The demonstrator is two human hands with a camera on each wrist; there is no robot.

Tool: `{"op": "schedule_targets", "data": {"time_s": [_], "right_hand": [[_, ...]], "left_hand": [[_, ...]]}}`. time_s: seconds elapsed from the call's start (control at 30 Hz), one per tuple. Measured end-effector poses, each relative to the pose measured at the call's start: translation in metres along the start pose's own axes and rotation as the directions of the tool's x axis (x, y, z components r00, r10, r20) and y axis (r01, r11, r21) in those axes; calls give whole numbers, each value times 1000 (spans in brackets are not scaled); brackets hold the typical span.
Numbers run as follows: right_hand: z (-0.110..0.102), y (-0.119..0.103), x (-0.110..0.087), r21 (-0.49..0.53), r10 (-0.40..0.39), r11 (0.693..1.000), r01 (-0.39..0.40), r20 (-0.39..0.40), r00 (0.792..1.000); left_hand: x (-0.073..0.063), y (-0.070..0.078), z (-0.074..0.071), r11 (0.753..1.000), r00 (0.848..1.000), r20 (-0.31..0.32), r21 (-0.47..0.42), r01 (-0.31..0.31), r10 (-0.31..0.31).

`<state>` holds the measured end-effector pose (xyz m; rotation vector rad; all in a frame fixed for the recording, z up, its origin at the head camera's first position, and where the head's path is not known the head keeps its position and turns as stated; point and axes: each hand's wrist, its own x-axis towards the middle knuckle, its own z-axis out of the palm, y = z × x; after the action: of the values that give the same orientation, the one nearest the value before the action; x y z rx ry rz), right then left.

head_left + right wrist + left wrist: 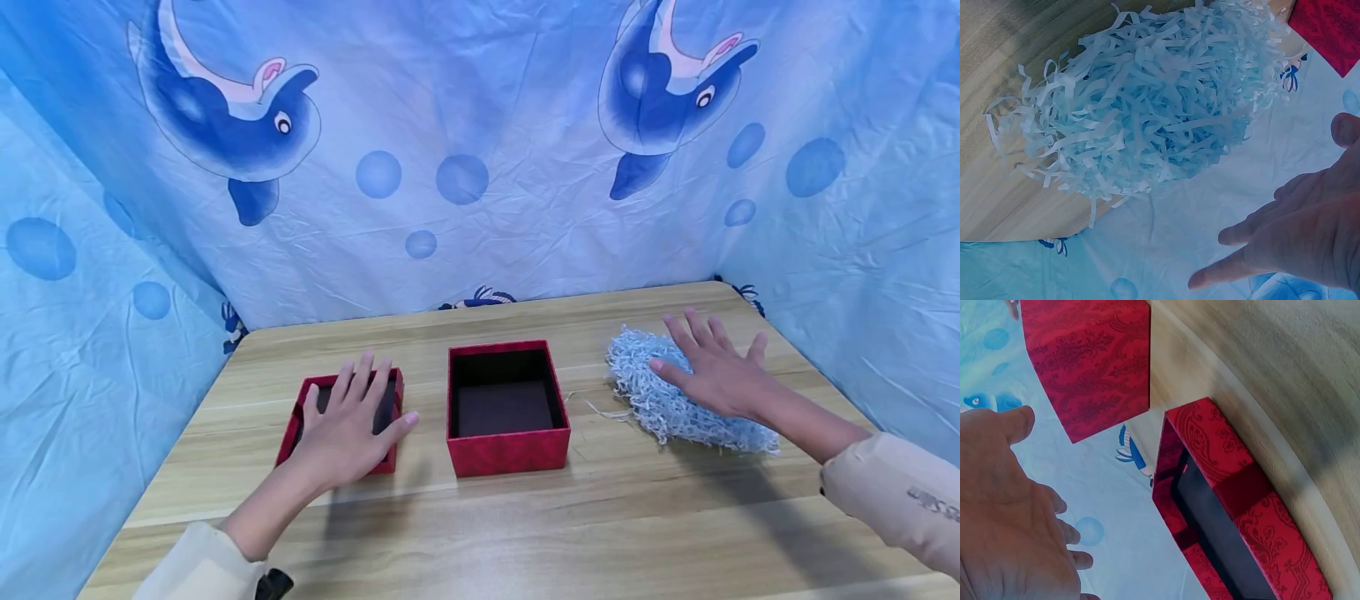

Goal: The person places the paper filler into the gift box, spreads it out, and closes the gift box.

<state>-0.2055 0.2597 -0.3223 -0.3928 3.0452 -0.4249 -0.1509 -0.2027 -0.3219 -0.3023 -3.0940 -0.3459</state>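
Observation:
In the head view my left hand (341, 442) hovers with spread fingers over a shallow red box lid (395, 458), which lies hollow side up and is partly hidden by the hand. The lid (1254, 494) shows a brocade pattern and a darker red band in the left wrist view. My right hand (716, 375), fingers also spread, is above a heap of pale blue shredded paper (675, 417). Curly strips fill much of the right wrist view, with the hand (1297, 231) apart from them. Between the hands stands a deeper red box (510, 454), topless, its dark inside showing.
The pieces stand on a light wood table (510, 533). A few loose paper strands (607, 410) trail from the heap towards the box. Behind and at both sides hangs a blue curtain (517, 242) printed with dolphins and bubbles.

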Motion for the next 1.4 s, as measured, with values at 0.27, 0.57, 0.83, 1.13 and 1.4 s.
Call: {"op": "schedule_targets", "data": {"time_s": [0.27, 0.57, 0.83, 1.13, 1.4], "right_hand": [[1, 8, 4, 8, 22, 1000, -22, 20, 1000], [1, 12, 7, 15, 26, 1000, -27, 33, 999], [1, 20, 11, 42, 55, 997, -57, 69, 996], [-1, 28, 14, 53, 72, 996, -77, 100, 992], [-1, 34, 15, 56, 78, 995, -84, 104, 992]], "left_hand": [[-1, 3, 3, 1000, 1000, -2, -9, -6, 6], [-3, 6, 4, 998, 1000, 11, -60, -9, 9], [-7, 17, 4, 987, 999, 31, -155, -33, 39], [-8, 23, 6, 980, 998, 17, -190, -58, 62], [-11, 34, 9, 971, 995, 32, -227, -82, 91]]}}
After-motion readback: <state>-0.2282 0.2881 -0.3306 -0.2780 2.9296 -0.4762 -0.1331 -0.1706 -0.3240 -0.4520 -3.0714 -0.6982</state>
